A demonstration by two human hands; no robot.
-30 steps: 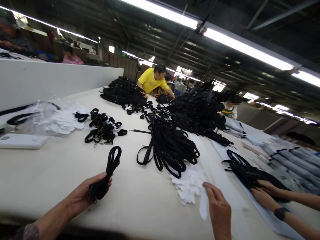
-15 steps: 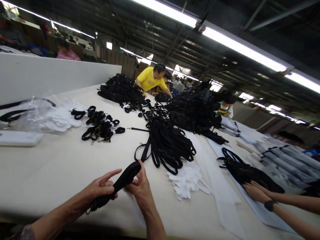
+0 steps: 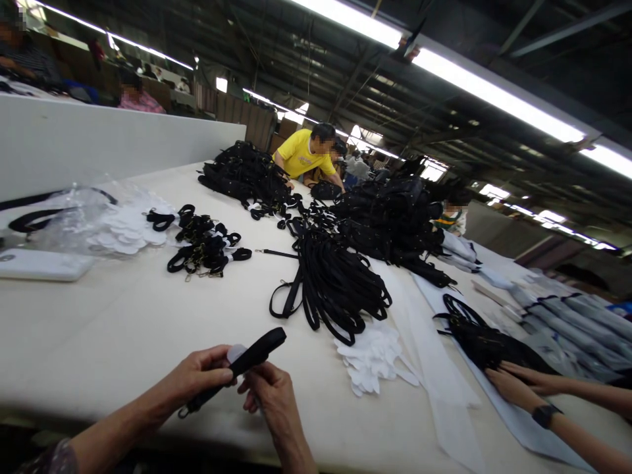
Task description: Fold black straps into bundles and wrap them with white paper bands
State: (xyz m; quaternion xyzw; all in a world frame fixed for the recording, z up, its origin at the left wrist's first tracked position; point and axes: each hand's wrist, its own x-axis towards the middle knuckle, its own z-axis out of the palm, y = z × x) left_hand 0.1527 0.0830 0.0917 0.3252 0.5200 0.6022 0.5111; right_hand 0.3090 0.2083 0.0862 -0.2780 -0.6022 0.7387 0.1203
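Head camera, close above table (image 3: 123, 329) (tilted), facing forward, down; distance seems blurred.

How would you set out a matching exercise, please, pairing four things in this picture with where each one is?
Things:
1. Folded black strap
2. Loose pile of white slips
3. Flat white rectangular object
4. Dark wristwatch

Places:
A. At the left edge of the picture
B. On a co-worker's arm
C. In the left hand
D. At the near end of the long black straps

Right pairs: 1-C, 2-D, 3-A, 4-B
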